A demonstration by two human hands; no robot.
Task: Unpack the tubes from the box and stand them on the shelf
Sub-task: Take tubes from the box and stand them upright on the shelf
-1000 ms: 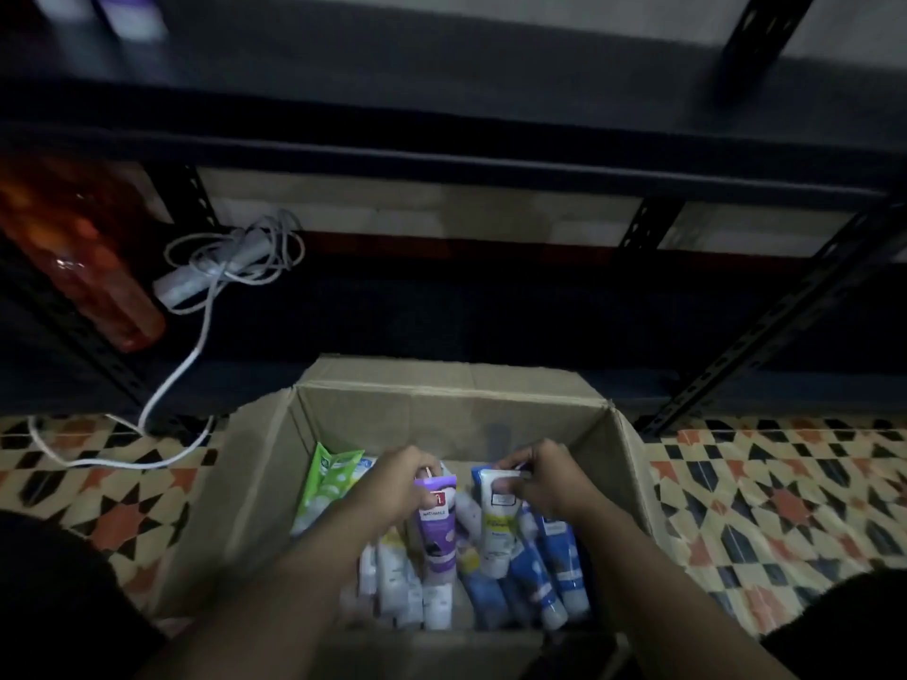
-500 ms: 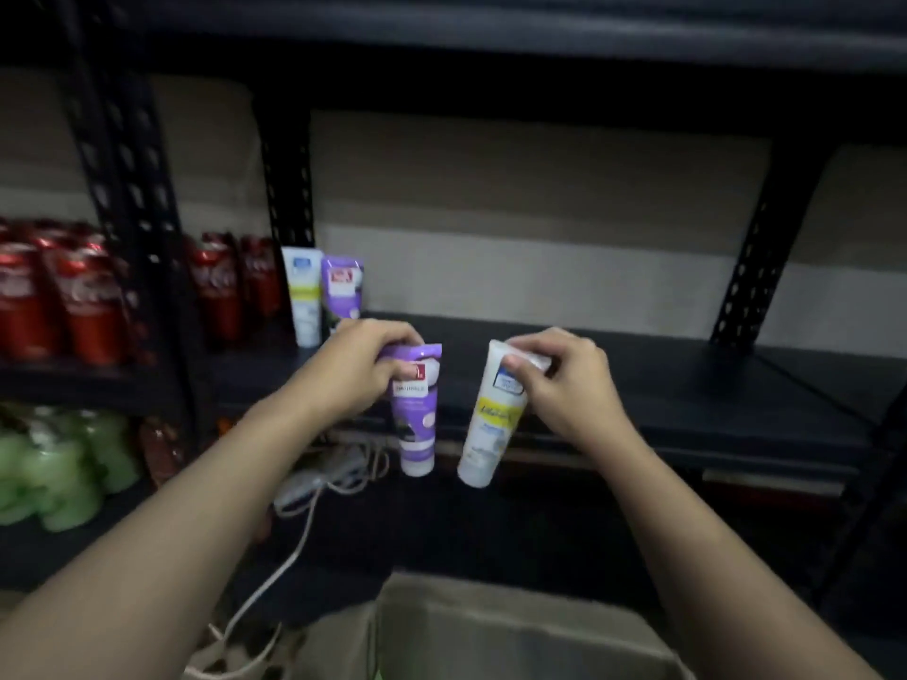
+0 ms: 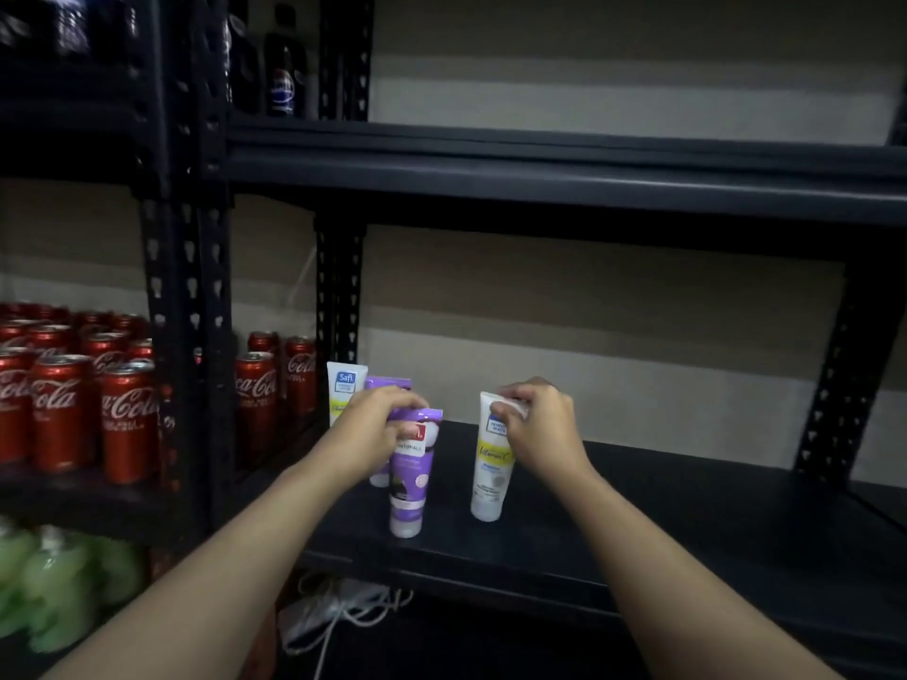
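Note:
My left hand (image 3: pixel 373 429) grips the crimped top of a purple tube (image 3: pixel 411 476), whose cap end rests on the dark shelf (image 3: pixel 662 522). My right hand (image 3: pixel 542 427) holds the top of a white and yellow tube (image 3: pixel 491 471), cap down on the shelf a little to the right. Behind my left hand stand two more tubes: a white one (image 3: pixel 345 390) and a purple one (image 3: pixel 387 383), partly hidden. The box is out of view.
Red cola cans (image 3: pixel 255 400) fill the shelves to the left, past a black upright post (image 3: pixel 338 296). Dark bottles (image 3: pixel 282 76) stand on the upper shelf. Green bottles (image 3: pixel 44 581) sit lower left. A white cable (image 3: pixel 338 615) lies below the shelf.
Both hands lifted a tube each out of the box, raised them to the shelf and set them cap down on its surface. The view tilted up from the box to the shelves.

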